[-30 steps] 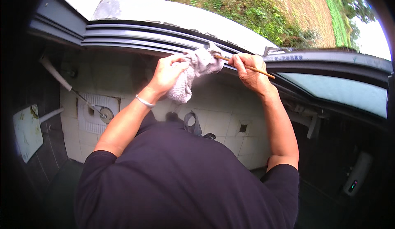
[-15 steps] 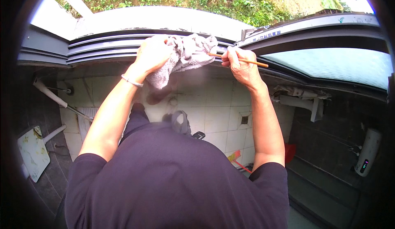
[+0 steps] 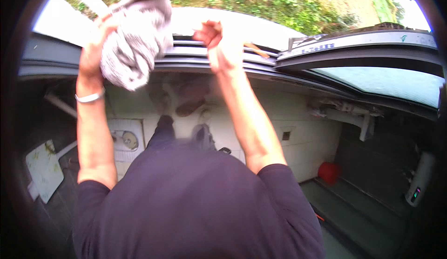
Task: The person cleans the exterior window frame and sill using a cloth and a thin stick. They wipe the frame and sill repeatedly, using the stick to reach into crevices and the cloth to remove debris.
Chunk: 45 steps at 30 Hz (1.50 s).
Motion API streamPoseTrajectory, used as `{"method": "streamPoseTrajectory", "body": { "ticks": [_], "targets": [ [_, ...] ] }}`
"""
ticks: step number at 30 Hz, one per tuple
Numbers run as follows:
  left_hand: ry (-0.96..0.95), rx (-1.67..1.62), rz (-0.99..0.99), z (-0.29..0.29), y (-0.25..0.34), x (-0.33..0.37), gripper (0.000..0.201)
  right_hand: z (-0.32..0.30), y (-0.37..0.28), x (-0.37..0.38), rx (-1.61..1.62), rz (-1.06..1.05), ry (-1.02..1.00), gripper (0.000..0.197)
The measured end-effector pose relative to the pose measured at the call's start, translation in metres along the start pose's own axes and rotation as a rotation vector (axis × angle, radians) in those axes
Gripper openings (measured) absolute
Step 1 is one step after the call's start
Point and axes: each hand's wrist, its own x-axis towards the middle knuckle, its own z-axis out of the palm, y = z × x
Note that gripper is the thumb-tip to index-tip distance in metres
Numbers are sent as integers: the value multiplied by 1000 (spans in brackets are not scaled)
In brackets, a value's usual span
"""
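Note:
A crumpled, pale grey-pink cloth is lifted at the left of the window sill, blurred by motion. Wrapped against its left side is my left hand, with a band on the wrist. My right hand hovers over the window track, fingers loosely bent and apart, a little blurred, with nothing seen in them. Just right of that hand, a thin orange-brown stick lies at the track, apart from the fingers.
A sliding window frame with frosted glass stands at the right. Greenery is outside. Below are a tiled floor, a squat toilet, a red bucket, a white pipe and a marbled panel.
My left hand has carried the cloth left and up off the track. My right hand has let go of the stick and moved left; the stick now lies at the track.

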Motion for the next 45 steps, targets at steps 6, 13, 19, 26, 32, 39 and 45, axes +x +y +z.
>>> {"method": "streamPoseTrajectory", "body": {
  "ticks": [6, 13, 19, 26, 32, 39, 45],
  "targets": [
    [187, -267, -145, -38, 79, 31, 33, 79, -68, 6, -342, -279, -155, 43],
    [-277, -607, -17, -5, 74, 28, 41, 31, -117, -46, -612, -271, -63, 39],
    [-520, -815, -306, 53, 42, 10, 36, -4, -160, -88, -740, -364, 88, 43],
    [-263, -432, -570, 44, -61, -43, 45, -18, -122, -111, -993, -96, -53, 32],
    [-98, -237, -497, 16, -48, -54, 40, 4, -34, -63, -1243, -10, -302, 22],
    [-137, 394, -288, 51, -70, -66, 15, -16, -75, -77, -1509, -105, -245, 26],
    [-297, 401, -352, 190, -62, -60, 25, -42, -158, -108, -1845, -270, -134, 16]
  ]
}}
